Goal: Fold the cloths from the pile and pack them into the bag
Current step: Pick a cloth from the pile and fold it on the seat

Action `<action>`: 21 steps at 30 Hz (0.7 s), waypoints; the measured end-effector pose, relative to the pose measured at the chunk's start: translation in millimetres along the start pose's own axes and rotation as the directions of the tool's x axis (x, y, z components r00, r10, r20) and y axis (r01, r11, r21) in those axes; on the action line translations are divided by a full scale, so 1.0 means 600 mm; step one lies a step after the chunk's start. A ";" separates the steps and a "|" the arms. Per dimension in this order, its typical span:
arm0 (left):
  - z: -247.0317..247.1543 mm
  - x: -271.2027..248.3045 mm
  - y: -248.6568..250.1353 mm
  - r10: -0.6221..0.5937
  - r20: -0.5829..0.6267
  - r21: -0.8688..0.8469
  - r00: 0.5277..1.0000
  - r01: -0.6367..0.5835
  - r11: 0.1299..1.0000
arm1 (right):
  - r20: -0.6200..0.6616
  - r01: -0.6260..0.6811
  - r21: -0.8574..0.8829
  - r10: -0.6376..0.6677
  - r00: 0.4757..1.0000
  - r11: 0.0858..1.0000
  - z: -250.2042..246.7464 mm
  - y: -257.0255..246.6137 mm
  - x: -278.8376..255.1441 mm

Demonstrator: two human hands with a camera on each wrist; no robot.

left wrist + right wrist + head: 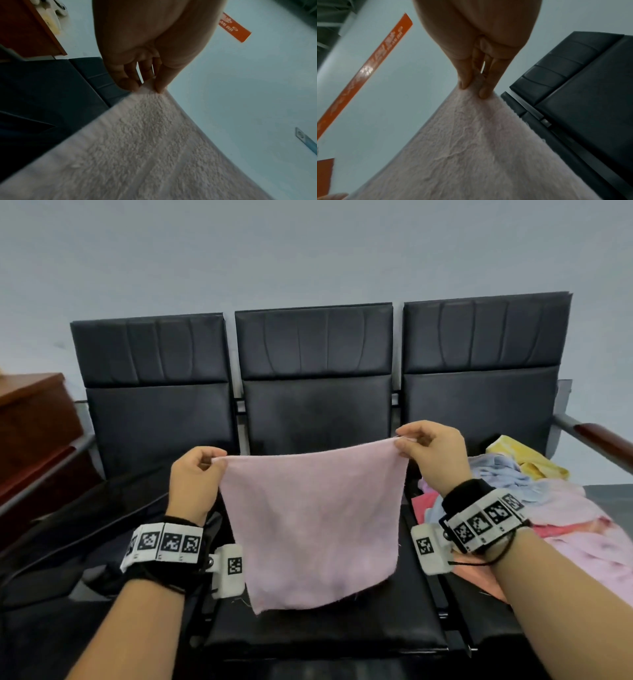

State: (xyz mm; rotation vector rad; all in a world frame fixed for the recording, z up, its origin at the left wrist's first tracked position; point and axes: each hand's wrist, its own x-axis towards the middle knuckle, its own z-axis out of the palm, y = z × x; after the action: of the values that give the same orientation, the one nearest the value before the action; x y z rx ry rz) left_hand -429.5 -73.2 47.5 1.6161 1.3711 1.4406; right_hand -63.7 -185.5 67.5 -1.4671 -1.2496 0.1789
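Note:
A pale pink cloth (311, 529) hangs spread out above the middle seat of a black bench (315, 419). My left hand (197, 474) pinches its upper left corner and my right hand (428, 450) pinches its upper right corner. In the left wrist view my left hand (147, 86) pinches the pink cloth (145, 148) between thumb and fingertip. In the right wrist view my right hand (474, 89) pinches the pink cloth (471, 155) the same way. A pile of cloths (534, 501) in pink, blue and yellow lies on the right seat. A dark bag (85, 529) seems to lie on the left seat.
A brown wooden cabinet (30, 419) stands left of the bench. The bench has a wood-capped armrest (599, 440) on the right. A pale wall (308, 251) is behind, with an orange strip (364, 73) on it in the wrist views.

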 end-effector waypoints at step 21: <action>-0.034 -0.098 -0.123 -0.157 0.328 0.172 0.932 0.105 0.979 | 0.225 -0.174 0.068 0.155 0.962 0.982 0.009 0.103 -0.174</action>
State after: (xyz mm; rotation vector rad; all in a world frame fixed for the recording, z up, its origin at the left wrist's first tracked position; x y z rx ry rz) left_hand -465.7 -109.0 -34.8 1.7357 1.3793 0.9430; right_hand -76.0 -247.8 -36.2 -1.5056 -1.2771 0.5130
